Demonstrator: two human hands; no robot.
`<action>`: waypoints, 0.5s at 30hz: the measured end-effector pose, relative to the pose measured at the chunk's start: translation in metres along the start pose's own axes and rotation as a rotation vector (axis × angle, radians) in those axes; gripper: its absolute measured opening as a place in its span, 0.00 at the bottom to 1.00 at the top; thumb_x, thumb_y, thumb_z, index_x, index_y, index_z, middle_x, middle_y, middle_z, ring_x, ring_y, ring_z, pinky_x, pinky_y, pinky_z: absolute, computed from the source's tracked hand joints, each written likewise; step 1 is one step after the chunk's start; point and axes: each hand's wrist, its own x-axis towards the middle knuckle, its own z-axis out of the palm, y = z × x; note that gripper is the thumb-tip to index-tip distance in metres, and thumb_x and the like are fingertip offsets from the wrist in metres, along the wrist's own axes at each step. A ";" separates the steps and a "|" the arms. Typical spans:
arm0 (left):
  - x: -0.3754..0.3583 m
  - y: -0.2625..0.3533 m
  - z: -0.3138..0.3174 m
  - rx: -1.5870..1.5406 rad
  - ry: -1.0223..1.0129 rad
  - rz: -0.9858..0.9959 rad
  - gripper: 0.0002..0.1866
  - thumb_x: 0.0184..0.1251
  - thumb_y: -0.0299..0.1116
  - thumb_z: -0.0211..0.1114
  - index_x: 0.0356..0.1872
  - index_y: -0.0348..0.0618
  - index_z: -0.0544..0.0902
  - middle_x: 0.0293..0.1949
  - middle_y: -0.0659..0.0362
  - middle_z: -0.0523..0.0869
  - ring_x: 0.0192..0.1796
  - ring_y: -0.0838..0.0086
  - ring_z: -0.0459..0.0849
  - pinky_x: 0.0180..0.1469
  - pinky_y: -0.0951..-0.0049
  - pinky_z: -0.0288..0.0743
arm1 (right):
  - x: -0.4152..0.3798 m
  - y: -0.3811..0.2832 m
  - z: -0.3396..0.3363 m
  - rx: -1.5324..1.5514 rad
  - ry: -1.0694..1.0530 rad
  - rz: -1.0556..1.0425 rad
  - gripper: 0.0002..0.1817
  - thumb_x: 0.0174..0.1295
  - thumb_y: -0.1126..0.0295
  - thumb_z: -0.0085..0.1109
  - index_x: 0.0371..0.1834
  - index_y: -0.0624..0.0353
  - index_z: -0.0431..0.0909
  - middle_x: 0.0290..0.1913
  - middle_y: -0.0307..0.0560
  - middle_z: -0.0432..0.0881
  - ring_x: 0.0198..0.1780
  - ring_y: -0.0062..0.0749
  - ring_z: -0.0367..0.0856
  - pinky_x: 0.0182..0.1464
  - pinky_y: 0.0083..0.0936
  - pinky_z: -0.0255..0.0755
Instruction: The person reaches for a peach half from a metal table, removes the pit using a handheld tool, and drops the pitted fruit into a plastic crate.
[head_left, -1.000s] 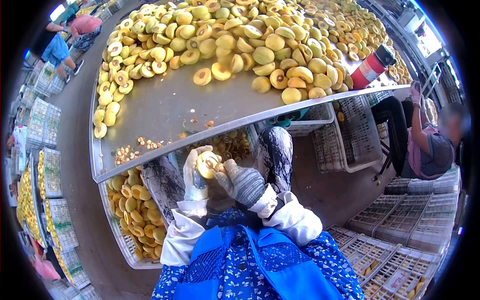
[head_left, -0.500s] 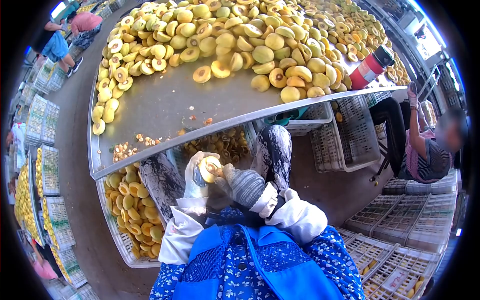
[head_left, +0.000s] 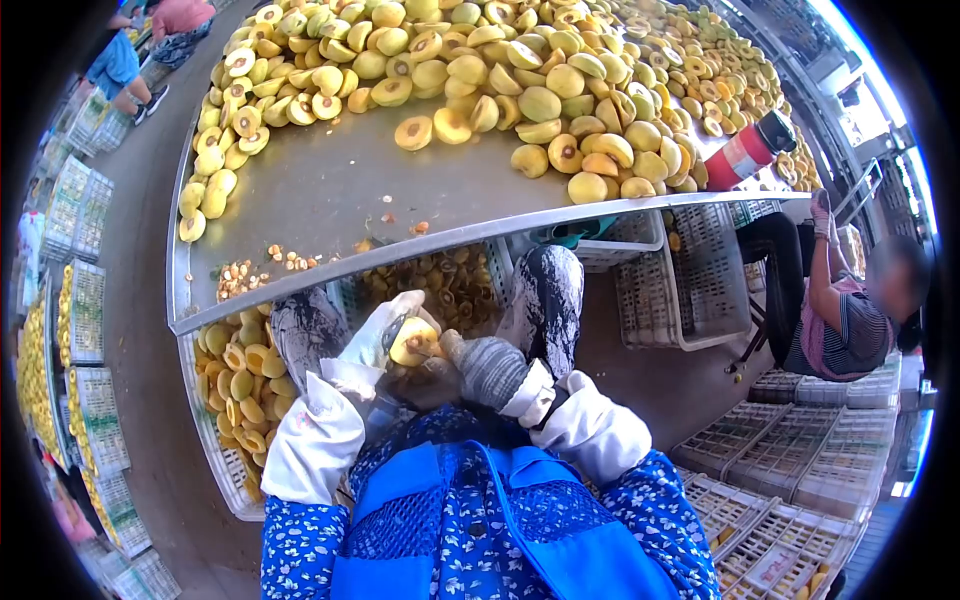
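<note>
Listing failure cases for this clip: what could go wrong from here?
The cut fruit could slip from the gloved left hand, with the right hand crowding it.
Small scraps near the table's front edge might fall into the fruit crate below.
The red bottle, close to that edge among fruit, could get knocked off.

The halved yellow fruit (head_left: pixel 411 342) hides part of the white-gloved left hand (head_left: pixel 376 332). The grey-knit-gloved right hand (head_left: pixel 491 372) is blurred at the fingertips; its grip cannot be determined. The top edge cuts off the piled yellow fruit halves (head_left: pixel 567 82) and the pink-topped person (head_left: pixel 182 14). Orange-brown fragments (head_left: pixel 293 262) on the grey metal table (head_left: pixel 325 190): too small to identify.
</note>
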 end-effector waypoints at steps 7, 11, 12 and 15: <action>0.010 -0.016 0.028 -0.452 0.467 -0.068 0.23 0.66 0.52 0.57 0.32 0.37 0.80 0.26 0.55 0.82 0.24 0.71 0.81 0.27 0.75 0.77 | 0.012 0.000 0.052 0.238 0.180 0.096 0.21 0.66 0.50 0.45 0.42 0.59 0.70 0.22 0.61 0.77 0.27 0.57 0.78 0.30 0.48 0.70; 0.013 -0.026 0.041 -0.815 0.654 -0.165 0.17 0.63 0.45 0.63 0.33 0.37 0.78 0.26 0.54 0.83 0.23 0.69 0.82 0.24 0.70 0.80 | 0.006 -0.015 0.044 0.217 0.039 0.226 0.19 0.65 0.54 0.45 0.46 0.60 0.70 0.26 0.60 0.79 0.31 0.54 0.80 0.30 0.46 0.71; 0.014 -0.022 0.044 -0.807 0.680 -0.165 0.17 0.63 0.44 0.64 0.33 0.37 0.78 0.26 0.54 0.83 0.22 0.69 0.81 0.24 0.71 0.79 | 0.006 -0.018 0.037 0.214 -0.046 0.322 0.19 0.65 0.55 0.46 0.47 0.60 0.70 0.28 0.60 0.79 0.32 0.54 0.80 0.30 0.46 0.71; 0.011 -0.007 0.060 -0.697 0.777 -0.066 0.15 0.65 0.41 0.62 0.32 0.36 0.80 0.28 0.54 0.84 0.21 0.70 0.81 0.23 0.73 0.79 | -0.002 -0.010 0.040 0.371 0.153 0.054 0.19 0.60 0.58 0.53 0.46 0.62 0.71 0.30 0.58 0.79 0.30 0.52 0.80 0.27 0.43 0.70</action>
